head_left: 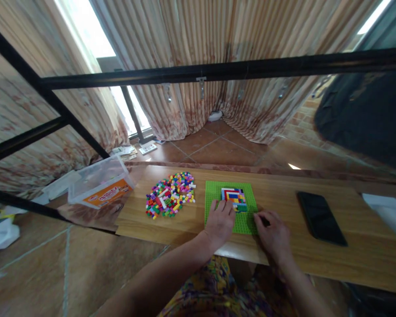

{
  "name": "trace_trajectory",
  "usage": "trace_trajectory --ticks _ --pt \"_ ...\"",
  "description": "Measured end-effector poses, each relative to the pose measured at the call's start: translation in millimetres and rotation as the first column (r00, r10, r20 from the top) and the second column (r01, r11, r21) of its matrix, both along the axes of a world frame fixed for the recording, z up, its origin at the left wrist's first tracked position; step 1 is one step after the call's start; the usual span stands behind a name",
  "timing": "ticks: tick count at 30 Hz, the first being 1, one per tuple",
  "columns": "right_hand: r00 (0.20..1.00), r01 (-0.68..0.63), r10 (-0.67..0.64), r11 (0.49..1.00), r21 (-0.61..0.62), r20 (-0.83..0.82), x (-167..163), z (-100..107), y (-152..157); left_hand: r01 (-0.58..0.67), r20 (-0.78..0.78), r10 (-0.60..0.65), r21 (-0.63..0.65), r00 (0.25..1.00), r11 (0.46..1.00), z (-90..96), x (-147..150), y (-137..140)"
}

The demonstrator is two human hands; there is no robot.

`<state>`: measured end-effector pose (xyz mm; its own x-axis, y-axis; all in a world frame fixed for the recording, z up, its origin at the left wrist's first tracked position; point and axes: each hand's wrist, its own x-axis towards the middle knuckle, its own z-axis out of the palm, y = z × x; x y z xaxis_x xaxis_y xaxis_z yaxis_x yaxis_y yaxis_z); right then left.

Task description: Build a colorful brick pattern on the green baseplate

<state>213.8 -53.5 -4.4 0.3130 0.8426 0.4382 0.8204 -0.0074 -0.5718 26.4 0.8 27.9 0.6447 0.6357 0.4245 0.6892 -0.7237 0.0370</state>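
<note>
A bright green studded baseplate (214, 191) lies on the wooden table. On it stands a low block of toy building bricks (239, 197) in white, red, blue, yellow and green, with nested right-angled rows. My left hand (220, 218) reaches over the plate with bent fingers at the near left corner of this block. Its fingertips are close together, and whatever they pinch is hidden. At the plate's right edge rests my right hand (273, 231), fingers curled and thumb near the index finger. Any small thing between those fingertips cannot be made out.
A heap of loose colourful bricks (170, 196) lies left of the plate. A black phone (321, 218) and white paper (386, 213) are at the right. Beyond the table's left end stands a clear plastic box (100, 178) with an orange label. A black metal bar (185, 75) crosses ahead.
</note>
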Motion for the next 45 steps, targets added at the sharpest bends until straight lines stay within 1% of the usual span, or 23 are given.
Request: trace_trajectory --ticks 5,8,11,13,16,18,21,23,25,28,32,37,41,45 --pt "1.0 0.01 -0.009 0.999 -0.043 0.017 2.6 -2.7 -1.2 -0.104 0.055 0.108 -0.072 0.993 0.992 2.5 -5.6 -3.6" --pt "1.0 0.022 -0.021 0.998 -0.054 0.008 3.9 -4.9 -1.5 -0.121 0.066 0.131 -0.134 0.989 0.983 5.5 -12.9 -7.9" --pt "1.0 0.027 -0.027 0.998 -0.057 0.012 4.2 -5.3 -1.6 -0.144 0.118 0.168 -0.189 0.979 0.971 9.2 -26.5 -12.4" --pt "0.999 0.032 -0.031 0.998 -0.06 0.025 4.3 -5.0 -1.7 -0.179 0.168 0.217 -0.216 0.962 0.96 11.5 -41.7 -13.5" --pt "0.999 0.035 -0.033 0.998 -0.058 0.032 5.4 -5.0 -2.0 -0.268 0.229 0.321 -0.237 0.919 0.934 13.0 -74.5 -9.9" --pt "0.999 0.036 -0.034 0.997 -0.066 0.024 6.4 -5.4 -2.4 -0.337 0.259 0.392 -0.23 0.883 0.913 12.3 -100.7 -3.7" --pt "0.999 0.046 -0.044 0.994 -0.098 0.016 7.7 -6.0 -3.1 -0.465 0.294 0.502 -0.19 0.813 0.865 9.5 -138.5 8.7" --pt "0.999 0.05 -0.048 0.992 -0.112 0.015 8.0 -6.0 -3.7 -0.52 0.306 0.551 -0.182 0.776 0.834 7.9 -157.4 16.7" --pt "0.998 0.055 -0.053 0.992 -0.112 0.017 7.7 -5.5 -4.1 -0.551 0.285 0.58 -0.18 0.764 0.815 6.8 -169.3 22.8" --pt "0.998 0.064 -0.062 0.993 -0.102 0.028 6.1 -4.0 -3.9 -0.574 0.235 0.604 -0.19 0.761 0.797 5.7 -175.5 27.8" --pt "0.997 0.062 -0.059 0.995 -0.077 0.042 3.8 -2.1 -2.8 -0.586 0.213 0.619 -0.201 0.756 0.785 4.6 -175.3 29.6" --pt "0.999 0.017 -0.015 0.999 -0.032 0.04 2.1 -1.5 -2.3 -0.58 0.198 0.61 -0.19 0.767 0.792 6.9 -175.6 32.1" --pt "0.999 0.021 -0.02 0.999 -0.027 0.034 1.4 -2.0 -2.0 -0.574 0.185 0.598 -0.173 0.78 0.801 10.3 -172.7 32.2" --pt "0.999 0.007 -0.007 1.0 0.009 0.036 1.6 -3.1 -1.0 -0.568 0.208 0.594 -0.173 0.777 0.805 12.4 -164.7 30.2"
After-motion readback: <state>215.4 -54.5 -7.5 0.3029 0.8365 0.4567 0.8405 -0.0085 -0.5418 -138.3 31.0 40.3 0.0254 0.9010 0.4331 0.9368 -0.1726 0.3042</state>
